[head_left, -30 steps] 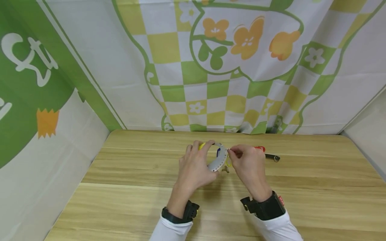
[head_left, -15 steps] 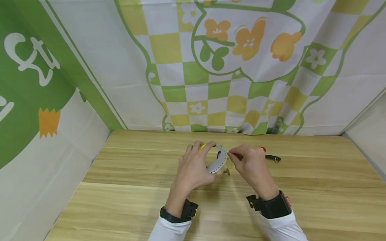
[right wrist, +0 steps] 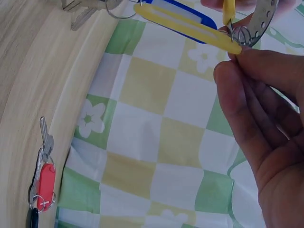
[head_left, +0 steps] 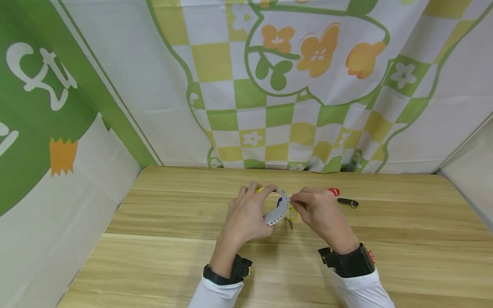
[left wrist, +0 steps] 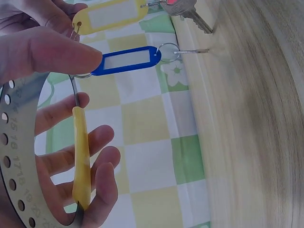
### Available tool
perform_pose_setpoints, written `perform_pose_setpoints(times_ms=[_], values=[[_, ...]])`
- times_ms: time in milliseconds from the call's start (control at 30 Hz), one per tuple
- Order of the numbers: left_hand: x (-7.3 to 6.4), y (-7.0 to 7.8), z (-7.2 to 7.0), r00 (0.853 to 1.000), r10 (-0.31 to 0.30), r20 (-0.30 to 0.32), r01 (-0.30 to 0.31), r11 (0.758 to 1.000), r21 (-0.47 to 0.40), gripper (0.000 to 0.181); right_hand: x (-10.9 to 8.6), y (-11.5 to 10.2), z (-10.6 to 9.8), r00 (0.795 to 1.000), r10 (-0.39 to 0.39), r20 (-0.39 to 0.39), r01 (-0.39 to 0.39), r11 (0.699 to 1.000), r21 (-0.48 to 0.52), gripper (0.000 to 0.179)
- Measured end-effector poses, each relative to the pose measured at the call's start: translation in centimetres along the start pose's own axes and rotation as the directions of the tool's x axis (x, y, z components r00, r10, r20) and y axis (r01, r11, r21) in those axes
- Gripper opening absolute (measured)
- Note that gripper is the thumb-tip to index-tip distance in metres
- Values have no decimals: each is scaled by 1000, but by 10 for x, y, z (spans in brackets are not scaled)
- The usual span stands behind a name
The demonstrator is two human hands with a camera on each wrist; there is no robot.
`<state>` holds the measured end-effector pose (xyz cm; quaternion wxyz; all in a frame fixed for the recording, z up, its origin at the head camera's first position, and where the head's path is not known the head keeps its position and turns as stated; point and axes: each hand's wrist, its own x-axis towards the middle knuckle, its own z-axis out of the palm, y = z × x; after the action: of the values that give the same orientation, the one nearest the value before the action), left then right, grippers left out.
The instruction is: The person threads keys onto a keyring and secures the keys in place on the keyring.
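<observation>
While the left hand curls round the numbered metal ring above the table, that ring looks light, stiff and probably slick, its yellow sleeve likely the surest hold. To its right, the right hand pinches the yellow tag by its ringed end. Only the left wrist view makes the numbers legible, and only the right wrist view shows a silver key beside the red tag.

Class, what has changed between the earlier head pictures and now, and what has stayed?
The right hand has shifted slightly rightward and, with the metal ring, sits a little lower in view. Nothing was taken or let go. The left hand still grips the ring; the black fob hasn't moved.
</observation>
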<state>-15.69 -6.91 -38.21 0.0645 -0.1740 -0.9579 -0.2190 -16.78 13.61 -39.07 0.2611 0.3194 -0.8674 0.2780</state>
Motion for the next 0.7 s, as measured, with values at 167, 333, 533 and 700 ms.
perform_pose_setpoints(times_ms=[167,333,533,700], values=[[1,1,0,1000,-27,-4,27,999,-23,86,1,-1,1,999,49,-17,-49,999,2,13],[2,2,0,998,-56,-16,55,998,-41,87,2,-4,4,993,106,-58,-106,994,7,11],[2,2,1,998,-65,-23,64,997,-47,86,4,-5,8,989,116,-92,-116,993,5,13],[2,2,1,998,-55,-26,54,998,-29,86,4,-6,7,993,95,-66,-95,995,1,13]])
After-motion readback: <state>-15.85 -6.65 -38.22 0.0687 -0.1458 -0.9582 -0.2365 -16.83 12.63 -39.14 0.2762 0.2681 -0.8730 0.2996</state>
